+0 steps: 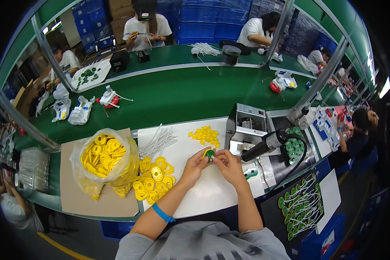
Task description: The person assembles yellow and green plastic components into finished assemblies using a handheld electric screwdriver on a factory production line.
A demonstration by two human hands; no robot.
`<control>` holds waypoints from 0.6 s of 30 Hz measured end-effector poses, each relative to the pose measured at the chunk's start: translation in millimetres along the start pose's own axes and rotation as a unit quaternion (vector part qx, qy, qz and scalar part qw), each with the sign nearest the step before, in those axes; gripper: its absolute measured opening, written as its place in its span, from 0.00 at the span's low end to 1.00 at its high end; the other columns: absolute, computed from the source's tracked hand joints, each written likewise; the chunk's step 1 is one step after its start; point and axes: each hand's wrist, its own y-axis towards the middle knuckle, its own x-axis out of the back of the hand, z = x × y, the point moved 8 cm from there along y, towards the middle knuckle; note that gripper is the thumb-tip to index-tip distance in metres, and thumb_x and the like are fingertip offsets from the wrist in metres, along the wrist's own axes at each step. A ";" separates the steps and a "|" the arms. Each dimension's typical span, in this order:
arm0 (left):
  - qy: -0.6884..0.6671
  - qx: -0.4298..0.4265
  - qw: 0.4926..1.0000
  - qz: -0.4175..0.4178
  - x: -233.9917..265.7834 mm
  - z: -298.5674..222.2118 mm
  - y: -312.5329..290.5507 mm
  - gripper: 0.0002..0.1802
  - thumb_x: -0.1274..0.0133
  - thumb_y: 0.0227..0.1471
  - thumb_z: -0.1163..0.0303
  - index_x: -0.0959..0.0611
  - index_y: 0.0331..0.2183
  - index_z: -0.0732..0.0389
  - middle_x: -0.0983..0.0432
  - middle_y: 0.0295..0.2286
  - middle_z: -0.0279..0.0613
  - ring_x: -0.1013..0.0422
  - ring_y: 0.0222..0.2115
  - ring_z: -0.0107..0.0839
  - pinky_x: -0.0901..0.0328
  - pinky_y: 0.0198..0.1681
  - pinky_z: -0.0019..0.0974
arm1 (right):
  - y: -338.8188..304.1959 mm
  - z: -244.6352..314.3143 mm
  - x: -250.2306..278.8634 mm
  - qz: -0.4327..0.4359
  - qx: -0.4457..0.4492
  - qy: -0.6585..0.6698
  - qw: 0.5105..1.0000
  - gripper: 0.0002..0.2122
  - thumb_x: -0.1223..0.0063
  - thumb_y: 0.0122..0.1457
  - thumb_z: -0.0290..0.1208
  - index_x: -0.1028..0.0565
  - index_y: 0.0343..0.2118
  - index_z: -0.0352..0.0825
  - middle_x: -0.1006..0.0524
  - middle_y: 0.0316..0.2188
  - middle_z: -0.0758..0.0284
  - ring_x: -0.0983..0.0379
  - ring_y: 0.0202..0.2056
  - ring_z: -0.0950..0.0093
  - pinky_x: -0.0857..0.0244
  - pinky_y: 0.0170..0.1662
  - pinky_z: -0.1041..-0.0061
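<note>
Over the white work sheet [203, 190], both my hands meet at a small green circuit board [210, 154] with a yellow plastic piece [205, 152] against its edge. My left hand [196, 165] is closed around the board and the yellow piece. The fingertips of my right hand [229, 167] pinch the board's right side, near a small white part; exactly what lies between them is partly hidden. Left of my hands lies a pile of yellow oval plastic covers [156, 174]. Beyond them are small yellow parts [204, 135] and a bunch of white cables [158, 142].
A clear bag of yellow covers [104, 156] stands on cardboard at left. Close by on the right is a metal machine [249, 130] with a black cylindrical tool [264, 145]. Boards with white cables [299, 203] lie at lower right. A green conveyor [169, 95] runs beyond; people work across it.
</note>
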 end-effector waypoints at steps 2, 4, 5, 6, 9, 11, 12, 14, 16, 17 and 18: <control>0.016 -0.013 1.000 0.002 -1.9 3.8 2.4 0.24 0.57 0.66 0.79 0.33 0.62 0.66 0.30 0.56 0.51 0.31 0.55 0.35 0.37 0.62 0.36 | -0.9 -1.9 3.6 0.001 0.009 -0.051 0.999 0.07 0.42 0.62 0.27 0.23 0.39 0.27 0.19 0.25 0.65 0.24 0.25 0.79 0.31 0.30 0.78; 0.135 -0.056 0.989 0.003 -2.5 3.0 2.6 0.25 0.54 0.64 0.80 0.30 0.62 0.64 0.29 0.57 0.47 0.31 0.55 0.28 0.37 0.58 0.29 | -1.5 -2.3 7.7 0.014 0.000 -0.081 0.997 0.07 0.43 0.62 0.28 0.22 0.36 0.28 0.19 0.25 0.61 0.22 0.26 0.72 0.30 0.31 0.73; 0.138 -0.053 0.989 0.007 -5.8 5.8 2.3 0.25 0.54 0.64 0.80 0.30 0.62 0.64 0.29 0.57 0.47 0.31 0.55 0.28 0.37 0.58 0.29 | -2.7 -3.3 8.7 0.030 -0.008 -0.115 0.993 0.07 0.43 0.61 0.29 0.22 0.33 0.29 0.19 0.25 0.57 0.20 0.26 0.65 0.30 0.31 0.68; 0.186 -0.072 0.980 0.004 -9.5 5.2 1.1 0.26 0.53 0.63 0.80 0.29 0.62 0.63 0.28 0.57 0.45 0.31 0.54 0.25 0.37 0.55 0.26 | -3.5 -4.5 10.7 0.026 -0.011 -0.112 0.993 0.07 0.43 0.61 0.29 0.22 0.33 0.29 0.19 0.25 0.57 0.20 0.26 0.65 0.30 0.31 0.68; 0.242 -0.085 0.966 0.000 -18.7 6.4 0.3 0.27 0.52 0.62 0.81 0.28 0.62 0.61 0.28 0.57 0.42 0.32 0.51 0.20 0.37 0.53 0.24 | -5.0 -7.0 14.6 0.017 0.010 -0.165 0.986 0.07 0.44 0.60 0.28 0.22 0.33 0.29 0.21 0.24 0.53 0.22 0.27 0.58 0.30 0.31 0.64; 0.253 -0.080 0.964 -0.002 -21.4 6.7 1.3 0.27 0.51 0.62 0.81 0.28 0.62 0.59 0.28 0.57 0.41 0.32 0.50 0.19 0.37 0.52 0.24 | -4.3 -8.7 13.4 -0.006 0.067 -0.181 0.981 0.06 0.45 0.60 0.27 0.22 0.33 0.29 0.22 0.24 0.53 0.23 0.27 0.54 0.31 0.31 0.61; 0.264 -0.060 0.963 -0.005 -19.2 7.7 1.8 0.27 0.51 0.62 0.81 0.28 0.62 0.59 0.27 0.57 0.40 0.32 0.49 0.19 0.37 0.52 0.24 | -4.0 -11.9 13.4 -0.009 0.066 -0.180 0.981 0.06 0.45 0.60 0.27 0.22 0.33 0.29 0.22 0.24 0.53 0.23 0.27 0.54 0.31 0.31 0.61; 0.277 -0.041 0.960 -0.007 -17.0 11.2 3.4 0.27 0.51 0.62 0.81 0.28 0.62 0.58 0.27 0.57 0.40 0.32 0.48 0.18 0.37 0.52 0.24 | -4.6 -12.1 14.0 -0.015 0.081 -0.143 0.986 0.05 0.45 0.60 0.25 0.23 0.32 0.29 0.22 0.23 0.54 0.23 0.29 0.52 0.32 0.31 0.60; 0.256 -0.081 0.963 0.006 -18.9 11.4 4.9 0.27 0.52 0.62 0.81 0.27 0.61 0.58 0.26 0.56 0.41 0.31 0.49 0.19 0.37 0.53 0.24 | -5.6 -19.0 13.7 -0.035 0.098 -0.132 0.986 0.04 0.45 0.60 0.25 0.22 0.32 0.29 0.21 0.23 0.56 0.24 0.25 0.59 0.32 0.29 0.65; 0.256 -0.081 0.963 0.010 -19.1 12.4 5.7 0.27 0.52 0.62 0.81 0.27 0.61 0.58 0.26 0.56 0.41 0.31 0.49 0.19 0.37 0.53 0.24 | -6.2 -20.6 15.1 -0.056 0.114 -0.123 0.984 0.04 0.44 0.59 0.24 0.21 0.32 0.29 0.21 0.22 0.58 0.25 0.21 0.65 0.33 0.27 0.70; 0.257 -0.077 0.963 0.015 -19.3 13.8 6.1 0.27 0.51 0.62 0.81 0.28 0.62 0.59 0.27 0.57 0.41 0.31 0.50 0.21 0.37 0.54 0.25 | -7.4 -24.4 14.7 -0.060 0.114 -0.124 0.984 0.04 0.44 0.59 0.24 0.21 0.32 0.29 0.21 0.22 0.58 0.25 0.21 0.65 0.33 0.27 0.70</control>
